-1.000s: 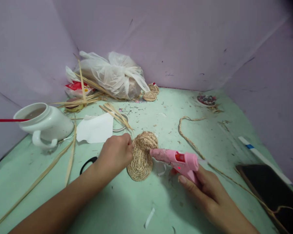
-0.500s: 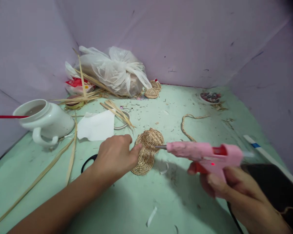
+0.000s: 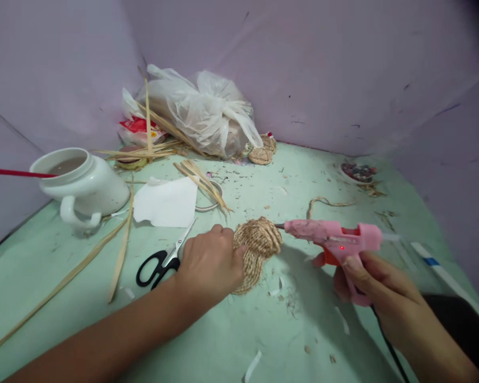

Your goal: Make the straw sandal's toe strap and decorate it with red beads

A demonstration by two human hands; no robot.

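Observation:
A coiled, woven straw piece point(image 3: 259, 239), shaped like a figure eight, lies in the middle of the table. My left hand point(image 3: 213, 260) is closed on its left edge, with the thumb over the braid. The pink hot glue gun point(image 3: 331, 234) is gripped in my right hand point(image 3: 367, 282), its red light lit. Its metal nozzle points left and sits at the upper right edge of the straw piece. Beyond the gun, a loose straw braid point(image 3: 323, 201) trails on the table. Black-handled scissors point(image 3: 163, 263) lie partly open just left of my left hand.
A white mug-like pot point(image 3: 83, 186) with a red stick stands at the left. White paper point(image 3: 167, 202), straw strips point(image 3: 205, 183) and a plastic bag point(image 3: 207, 114) lie farther back. A small dish point(image 3: 357, 173) sits at the back right, and a dark flat object point(image 3: 459, 324) at the right.
The view has shifted, bringing the scissors more into sight. The glue gun's nozzle has moved from over the straw piece to its upper right edge. Both hands keep their hold.

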